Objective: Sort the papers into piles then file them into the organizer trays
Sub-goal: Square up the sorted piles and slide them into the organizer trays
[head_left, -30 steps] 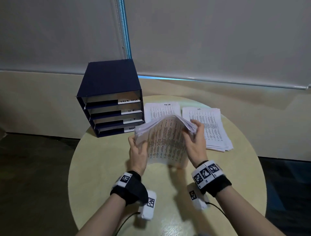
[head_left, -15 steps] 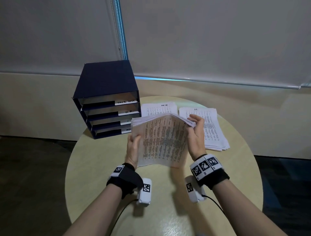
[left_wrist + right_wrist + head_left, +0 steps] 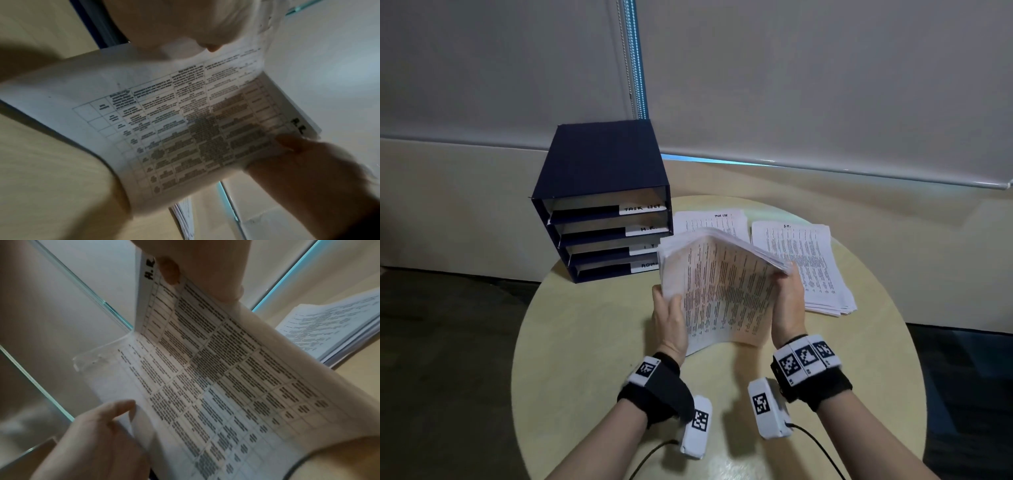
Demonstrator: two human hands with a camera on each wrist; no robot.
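Over the last second you have tipped the unsorted stack [image 3: 722,291] more upright and drawn it a little toward you, its lower edge close to the round surface [image 3: 585,359]; whether it touches I cannot tell. Your right thumb has worked further into the top corner, so the sheets there fan apart and one page peels back. My reading is that you are still in the sorting stage, checking headings before dealing the next sheet; the right wrist view shows a folded-over page headed "H.R".

The surface is pale, smooth wood-look laminate. At its back left stands the organizer [image 3: 602,205], a dark blue box of four stacked trays with white handwritten labels; nothing can be seen filed in them from here. Just right of it lie two sorted piles: the thicker right pile [image 3: 804,263], its edges slightly splayed, and the thin left pile [image 3: 709,222], partly hidden behind the stack.

The stack itself is thin white printer paper, limp enough to bow, printed with dense tables.

Your left hand [image 3: 669,322] grips the stack's left edge, thumb on the printed face. Your right hand [image 3: 789,305] pinches the right edge and upper corner.
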